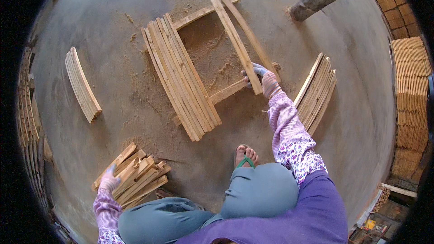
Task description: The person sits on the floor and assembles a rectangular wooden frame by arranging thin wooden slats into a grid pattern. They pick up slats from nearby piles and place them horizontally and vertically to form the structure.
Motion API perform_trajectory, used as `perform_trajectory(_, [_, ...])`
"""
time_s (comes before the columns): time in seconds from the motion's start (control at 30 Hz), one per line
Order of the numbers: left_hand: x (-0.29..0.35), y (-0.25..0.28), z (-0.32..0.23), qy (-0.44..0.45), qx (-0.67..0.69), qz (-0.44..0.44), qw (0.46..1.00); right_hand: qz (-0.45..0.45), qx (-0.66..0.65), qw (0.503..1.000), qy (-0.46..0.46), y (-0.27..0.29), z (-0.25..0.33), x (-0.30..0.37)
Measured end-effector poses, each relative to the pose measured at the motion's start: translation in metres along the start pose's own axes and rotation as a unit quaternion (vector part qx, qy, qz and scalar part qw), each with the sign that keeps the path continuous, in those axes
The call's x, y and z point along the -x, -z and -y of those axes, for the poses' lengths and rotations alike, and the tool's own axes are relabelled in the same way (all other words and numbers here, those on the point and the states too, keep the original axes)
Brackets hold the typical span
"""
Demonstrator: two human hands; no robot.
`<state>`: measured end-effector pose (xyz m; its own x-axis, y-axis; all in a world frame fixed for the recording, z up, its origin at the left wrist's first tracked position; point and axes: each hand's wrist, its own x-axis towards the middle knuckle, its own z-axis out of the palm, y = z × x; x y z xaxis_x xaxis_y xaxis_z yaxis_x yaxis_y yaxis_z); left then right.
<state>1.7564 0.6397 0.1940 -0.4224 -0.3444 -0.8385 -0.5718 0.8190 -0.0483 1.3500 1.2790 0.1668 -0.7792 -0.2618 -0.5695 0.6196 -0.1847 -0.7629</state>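
Observation:
My right hand [268, 81], in a glove with bluish fingers, grips a wooden slat [235, 40] near its near end; fingertips show on its left side. That slat lies across two wooden crosspieces, and another slat [253, 34] runs just to its right. Left of the gap, several slats [181, 81] lie side by side over the same crosspieces [228, 91]. At the lower left, my left hand [110, 180], also gloved, rests at the left edge of a loose pile of short wood pieces [142, 174]. Its fingers are stretched out, apparently touching the pile.
A stack of slats [316, 92] lies to my right, and a smaller bundle [81, 86] to the left. A thick post [316, 0] stands at the far right. Tall wood stacks [410, 104] line the right edge. Sawdust [131, 126] is scattered over the concrete floor.

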Motion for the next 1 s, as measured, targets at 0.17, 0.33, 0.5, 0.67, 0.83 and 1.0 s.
perform_trajectory(0.17, [-0.008, 0.049, -0.093, -0.167, -0.017, -0.116, 0.979, 0.023, -0.013, 1.0, -0.012, -0.007, -0.018, -0.007])
perform_trajectory(0.33, [0.004, 0.09, -0.202, -0.26, -0.064, -0.106, 0.958, 0.018, 0.186, 0.978, 0.096, -0.054, -0.058, -0.019])
perform_trajectory(0.5, [-0.015, 0.073, -0.273, -0.288, -0.053, -0.08, 0.953, 0.068, 0.554, 0.825, 0.086, -0.117, -0.081, -0.004])
perform_trajectory(0.67, [-0.047, 0.045, -0.327, -0.274, 0.095, -0.082, 0.953, 0.078, 0.675, 0.723, 0.124, -0.125, -0.062, 0.001])
perform_trajectory(0.83, [-0.03, 0.022, -0.375, -0.367, 0.0, -0.398, 0.841, -0.179, 0.68, 0.686, 0.186, -0.029, -0.015, -0.024])
perform_trajectory(1.0, [0.007, -0.044, -0.393, -0.563, -0.08, -0.004, 0.823, -0.387, 0.666, 0.638, -0.029, 0.023, 0.006, -0.005])
